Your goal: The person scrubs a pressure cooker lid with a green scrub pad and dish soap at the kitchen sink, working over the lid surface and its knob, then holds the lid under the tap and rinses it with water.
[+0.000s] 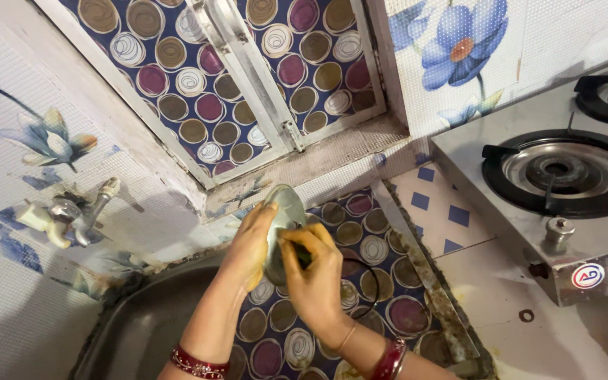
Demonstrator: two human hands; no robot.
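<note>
**Scrubbing a steel lid over the sink**

Kitchen walls carry blue flower tiles, and a circle-patterned sheet covers the counter (360,246) beside a gas stove (557,176). Over the sink (142,324), the left hand (248,246) is closed around the edge of a small round steel lid (283,218), held on edge. The right hand (314,274) pinches a dark scrubber (302,255) against its face. Judged from this, scouring is under way; rinsing at the tap (72,214) would need the lid carried leftward.
</note>
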